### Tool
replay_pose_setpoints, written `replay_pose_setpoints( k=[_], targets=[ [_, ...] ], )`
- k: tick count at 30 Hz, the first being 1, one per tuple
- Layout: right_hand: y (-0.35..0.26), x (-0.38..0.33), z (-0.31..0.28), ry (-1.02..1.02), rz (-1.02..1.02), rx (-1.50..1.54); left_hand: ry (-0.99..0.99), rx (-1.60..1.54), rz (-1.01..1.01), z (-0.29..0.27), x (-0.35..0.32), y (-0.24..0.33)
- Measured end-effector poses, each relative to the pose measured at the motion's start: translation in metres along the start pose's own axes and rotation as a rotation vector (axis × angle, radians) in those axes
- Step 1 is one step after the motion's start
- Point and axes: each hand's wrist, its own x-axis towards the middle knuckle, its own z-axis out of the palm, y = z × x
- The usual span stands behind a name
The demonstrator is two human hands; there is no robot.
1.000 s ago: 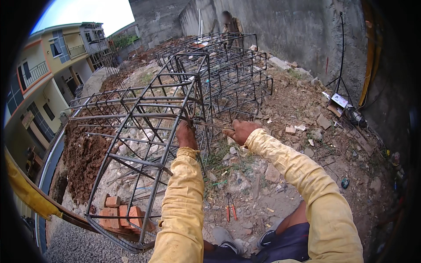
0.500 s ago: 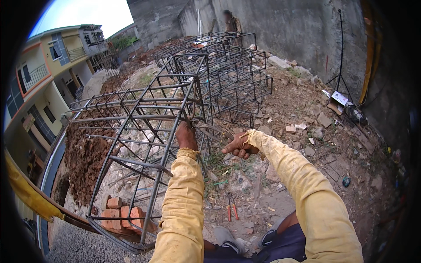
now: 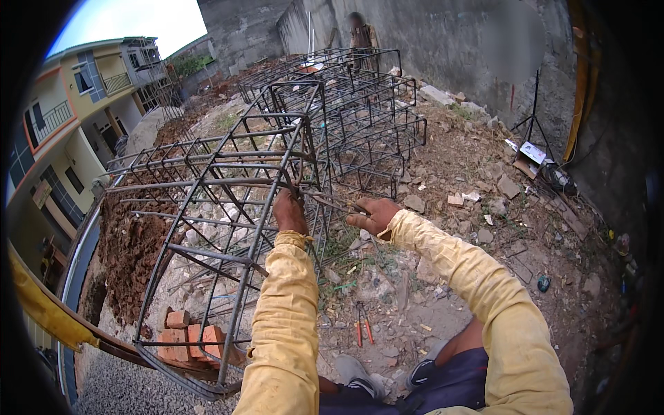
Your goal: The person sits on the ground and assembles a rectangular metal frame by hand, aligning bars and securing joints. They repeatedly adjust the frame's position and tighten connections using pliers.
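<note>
A cage of dark steel rebar (image 3: 243,261) stands at an angle before me, its straight bars tied to bent square hoops. My left hand (image 3: 290,211) is closed at the cage's near right corner, fingers curled about a bar and partly hidden. To its right, my right hand (image 3: 375,216) grips the handle end of dark metal pincers (image 3: 330,200). The pincers reach left to the bars beside my left hand; their jaws are hard to make out against the steel. Yellow sleeves cover both forearms.
Further rebar cages (image 3: 373,131) stand behind. Red bricks (image 3: 190,341) sit under the near cage's lower end. An orange-handled hand tool (image 3: 364,325) lies by my feet. Rubble covers the ground. A tripod (image 3: 532,117) stands by the grey wall, and another person (image 3: 361,38) is far back.
My right hand has risen slightly and turned, and the pincers' handles look closer together. The left hand keeps its place on the cage. My view has shifted a little.
</note>
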Motion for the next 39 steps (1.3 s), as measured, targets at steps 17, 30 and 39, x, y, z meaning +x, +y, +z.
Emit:
replay_pose_setpoints(
  k=[17, 30, 39],
  targets=[
    [-0.039, -0.011, 0.01, -0.698, 0.728, 1.58, 0.015, -0.022, 0.046, -0.006, -0.002, 0.004],
    [-0.052, -0.073, 0.04, -0.248, 0.518, 1.372, 0.138, 0.071, 0.375, 0.001, -0.025, -0.007],
    [-0.079, -0.147, 0.008, -0.392, 0.402, 1.266, 0.021, 0.408, 0.526, -0.018, -0.103, -0.027]
  ],
)
